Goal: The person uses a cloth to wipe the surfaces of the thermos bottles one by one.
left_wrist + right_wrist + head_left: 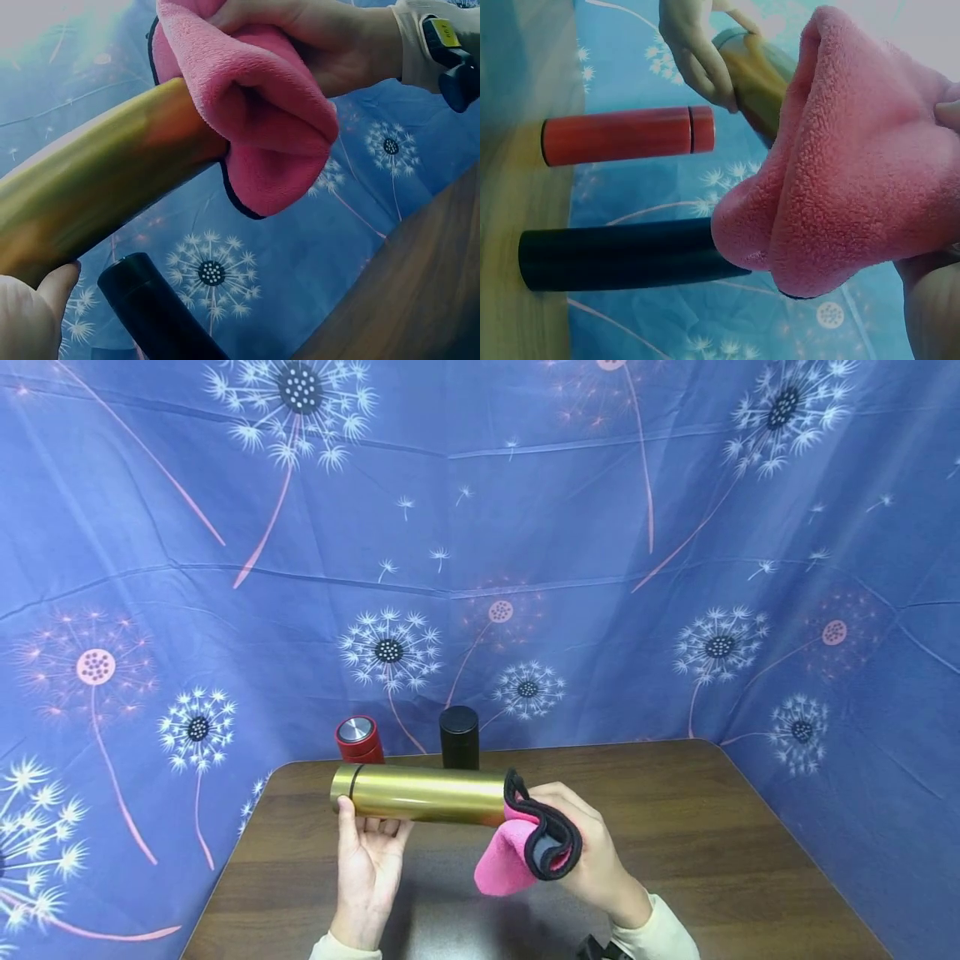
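A gold thermos bottle [431, 793] lies sideways in the air above the table, its lid end to the left. My left hand [369, 868] grips it near the lid, thumb in front and fingers underneath. Around the bottle's other end my right hand [592, 852] holds a pink cloth [506, 858] with black edging and a grey side. In the left wrist view, the fluffy pink cloth [262, 112] touches the gold surface. The cloth hides much of the right hand's fingers in the right wrist view.
A red thermos [360, 739] and a black thermos [460, 737] stand upright at the back of the brown wooden table [660, 827]. Behind them hangs a blue curtain [585, 543] with dandelion prints, which also closes off both sides.
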Motion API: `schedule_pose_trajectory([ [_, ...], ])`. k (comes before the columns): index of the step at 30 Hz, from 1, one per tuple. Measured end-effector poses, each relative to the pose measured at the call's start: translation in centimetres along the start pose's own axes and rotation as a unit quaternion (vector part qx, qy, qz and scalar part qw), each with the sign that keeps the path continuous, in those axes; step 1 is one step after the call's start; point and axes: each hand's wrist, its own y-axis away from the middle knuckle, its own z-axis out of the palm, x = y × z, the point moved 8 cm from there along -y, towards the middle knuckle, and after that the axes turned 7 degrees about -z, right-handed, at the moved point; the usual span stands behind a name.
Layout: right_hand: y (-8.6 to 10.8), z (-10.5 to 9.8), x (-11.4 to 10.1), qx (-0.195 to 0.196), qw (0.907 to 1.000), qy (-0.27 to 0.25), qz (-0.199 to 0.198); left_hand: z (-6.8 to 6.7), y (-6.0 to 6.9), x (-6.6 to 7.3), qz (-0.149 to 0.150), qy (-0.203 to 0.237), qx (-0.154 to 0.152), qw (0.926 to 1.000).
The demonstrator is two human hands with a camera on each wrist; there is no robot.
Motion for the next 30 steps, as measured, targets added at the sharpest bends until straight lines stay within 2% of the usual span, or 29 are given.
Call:
schedule_pose_trajectory([
  [5,0.3,-0.7,1.7,0.011,0.9988,0.024,0.041,-0.1,-0.3,-0.1,-0.016,-0.013,-0.018,0.9996],
  [7,1.2,-0.9,3.0,0.018,0.9962,0.030,0.080,0.0,-0.5,-0.1,-0.018,-0.024,-0.029,0.9991],
  [12,3.6,-1.6,6.0,0.041,0.9797,0.055,0.188,0.3,-1.0,0.0,-0.019,-0.032,-0.051,0.9980],
  [14,4.2,-1.7,6.7,0.050,0.9741,0.061,0.212,0.3,-1.2,0.1,-0.020,-0.031,-0.053,0.9979],
  [23,6.1,-0.9,8.0,0.069,0.9685,0.010,0.239,-0.3,-1.6,0.6,-0.019,-0.012,-0.037,0.9991],
  [30,6.6,-0.3,8.0,0.075,0.9669,0.019,0.243,0.2,-2.6,0.7,-0.024,0.005,-0.032,0.9992],
])
